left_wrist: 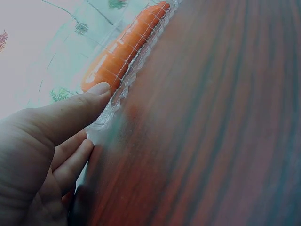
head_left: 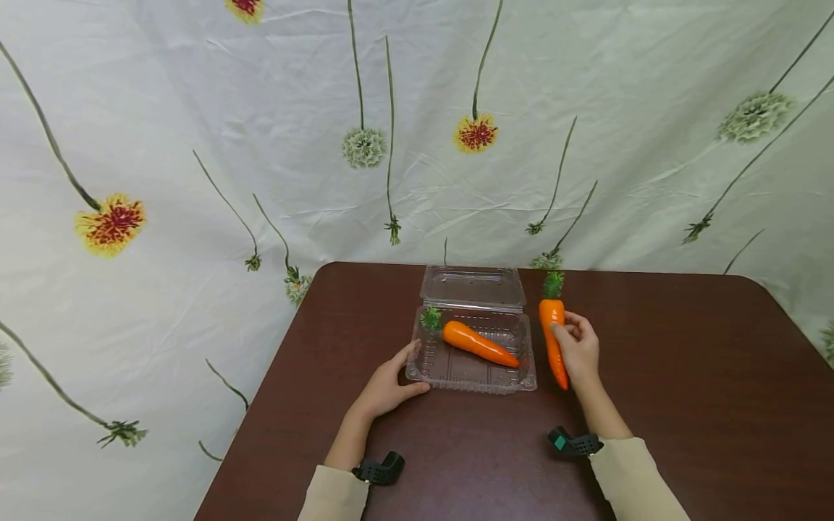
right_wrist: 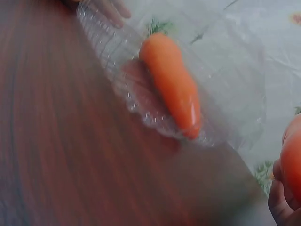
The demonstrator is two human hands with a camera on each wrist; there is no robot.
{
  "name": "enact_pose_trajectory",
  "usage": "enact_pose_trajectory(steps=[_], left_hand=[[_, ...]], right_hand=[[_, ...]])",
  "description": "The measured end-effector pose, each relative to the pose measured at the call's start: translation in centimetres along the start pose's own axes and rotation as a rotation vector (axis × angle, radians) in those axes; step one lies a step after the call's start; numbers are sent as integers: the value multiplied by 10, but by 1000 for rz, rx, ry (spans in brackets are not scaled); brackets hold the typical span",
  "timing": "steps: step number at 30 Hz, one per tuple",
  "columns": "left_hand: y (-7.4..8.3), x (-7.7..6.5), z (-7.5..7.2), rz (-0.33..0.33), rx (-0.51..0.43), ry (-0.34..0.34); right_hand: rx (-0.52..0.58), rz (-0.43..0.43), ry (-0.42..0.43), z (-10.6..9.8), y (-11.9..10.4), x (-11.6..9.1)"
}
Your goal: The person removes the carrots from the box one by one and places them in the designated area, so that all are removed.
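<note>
A clear plastic clamshell container (head_left: 449, 373) stands on the table with its lid (head_left: 472, 286) folded back. One orange carrot (head_left: 478, 344) with a green top lies slantwise inside it; the left wrist view shows that carrot (left_wrist: 127, 47) through the ribbed wall. At the container's near left corner, my left hand (head_left: 384, 391) holds the edge between thumb and fingers. My right hand (head_left: 580, 351) grips a second carrot (head_left: 552, 315) just right of the container, green top away from me and tip toward me. Only part of this carrot (right_wrist: 294, 165) enters the right wrist view.
The dark brown wooden table (head_left: 684, 383) has rounded far corners. Behind it hangs a pale cloth (head_left: 293, 108) printed with flowers and stems. Dark bands (head_left: 380, 470) circle both wrists, next to light sleeves.
</note>
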State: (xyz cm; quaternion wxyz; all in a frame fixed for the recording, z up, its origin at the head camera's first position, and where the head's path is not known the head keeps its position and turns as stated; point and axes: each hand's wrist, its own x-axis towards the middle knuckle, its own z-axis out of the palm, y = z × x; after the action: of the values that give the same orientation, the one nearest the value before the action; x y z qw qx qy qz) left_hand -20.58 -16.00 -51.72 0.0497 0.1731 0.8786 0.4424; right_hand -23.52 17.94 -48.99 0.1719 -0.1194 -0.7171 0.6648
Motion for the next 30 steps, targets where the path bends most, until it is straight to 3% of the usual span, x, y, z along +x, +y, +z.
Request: enact_pose_trajectory(steps=[3, 14, 22, 30], left_hand=[[0, 0, 0, -5, -2, -3], [-1, -1, 0, -26, -7, -3], [0, -2, 1, -33, -5, -5], [-1, -1, 1, -26, -6, -2]], right_hand=[[-52, -5, -2, -2, 4, 1], [-423, -51, -32, -6, 20, 1], [-554, -105, -17, -2, 24, 1], [-605, -118, -18, 0, 19, -2]])
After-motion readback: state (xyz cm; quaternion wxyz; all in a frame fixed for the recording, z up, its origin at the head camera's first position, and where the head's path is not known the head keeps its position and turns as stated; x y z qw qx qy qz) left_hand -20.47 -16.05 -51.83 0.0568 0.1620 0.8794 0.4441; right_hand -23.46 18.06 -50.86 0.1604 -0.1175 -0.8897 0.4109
